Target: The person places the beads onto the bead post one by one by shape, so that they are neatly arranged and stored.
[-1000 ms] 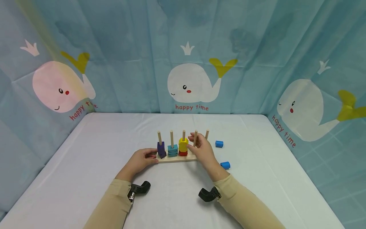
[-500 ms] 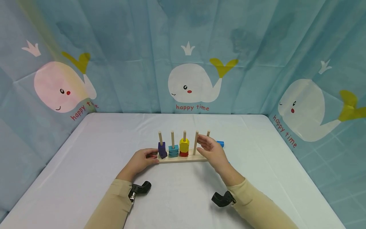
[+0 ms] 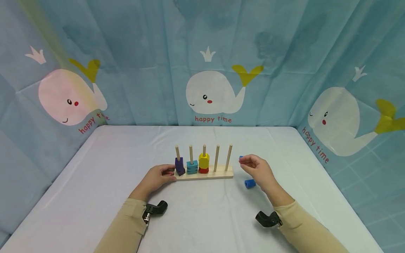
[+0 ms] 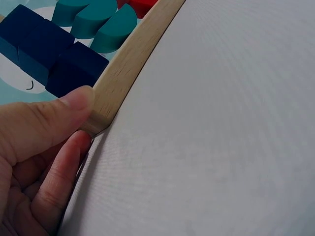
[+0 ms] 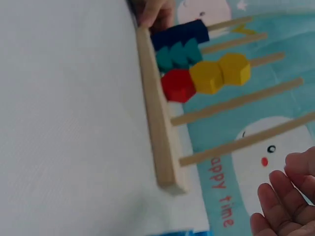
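A wooden peg stacker (image 3: 204,176) with several upright pegs stands on the table. My left hand (image 3: 157,175) grips its left end, and in the left wrist view the thumb (image 4: 78,98) lies on the corner of the base. Dark blue-purple blocks (image 3: 179,166), teal blocks (image 3: 192,167) and two yellow blocks (image 3: 204,160) over a red block (image 3: 204,170) fill three pegs. The two right pegs are bare. My right hand (image 3: 259,172), fingers loosely bent and holding nothing, is right of the stacker, largely covering a blue cylinder (image 3: 241,157).
A second blue cylinder (image 3: 250,183) lies on the white tablecloth (image 3: 196,218), nearer to me than the first. A blue curtain (image 3: 142,95) printed with whales hangs behind and beside the table. Black camera mounts sit at both wrists.
My right hand has moved right, away from the yellow blocks and bare pegs, to the far blue cylinder. The left hand keeps its grip on the stacker's end.
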The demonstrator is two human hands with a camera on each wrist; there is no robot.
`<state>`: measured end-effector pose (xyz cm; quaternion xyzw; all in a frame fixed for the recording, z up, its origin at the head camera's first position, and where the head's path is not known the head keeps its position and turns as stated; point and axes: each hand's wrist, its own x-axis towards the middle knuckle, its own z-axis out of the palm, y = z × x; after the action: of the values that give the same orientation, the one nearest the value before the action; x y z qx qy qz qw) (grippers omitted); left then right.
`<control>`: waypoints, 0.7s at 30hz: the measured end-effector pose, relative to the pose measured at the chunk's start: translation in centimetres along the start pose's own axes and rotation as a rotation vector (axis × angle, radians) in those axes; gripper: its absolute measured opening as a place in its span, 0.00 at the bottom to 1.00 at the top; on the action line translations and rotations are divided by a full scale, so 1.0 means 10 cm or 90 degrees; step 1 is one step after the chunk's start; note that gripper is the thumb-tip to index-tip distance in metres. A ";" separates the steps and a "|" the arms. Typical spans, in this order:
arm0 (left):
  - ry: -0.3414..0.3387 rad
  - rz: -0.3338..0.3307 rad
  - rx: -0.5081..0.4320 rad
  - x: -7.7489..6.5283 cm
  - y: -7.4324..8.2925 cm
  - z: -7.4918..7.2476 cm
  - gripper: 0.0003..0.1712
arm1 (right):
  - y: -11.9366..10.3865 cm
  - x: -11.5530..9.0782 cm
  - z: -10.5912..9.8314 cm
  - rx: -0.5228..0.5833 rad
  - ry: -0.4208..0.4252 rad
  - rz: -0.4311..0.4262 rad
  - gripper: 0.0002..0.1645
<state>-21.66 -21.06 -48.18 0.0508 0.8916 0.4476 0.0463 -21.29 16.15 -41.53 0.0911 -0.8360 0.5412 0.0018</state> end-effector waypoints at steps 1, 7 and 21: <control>0.000 0.001 -0.002 0.00 0.00 0.00 0.29 | 0.04 -0.01 -0.03 -0.017 -0.002 0.005 0.13; 0.001 0.004 -0.011 0.00 0.01 0.00 0.29 | 0.21 -0.07 -0.16 -0.116 -0.038 0.052 0.13; 0.005 0.004 0.000 -0.01 0.02 0.00 0.29 | 0.38 -0.13 -0.26 -0.161 -0.121 0.122 0.14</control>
<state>-21.54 -20.97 -48.04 0.0518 0.8915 0.4481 0.0416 -20.82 20.24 -43.99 0.0607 -0.8986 0.4184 -0.1174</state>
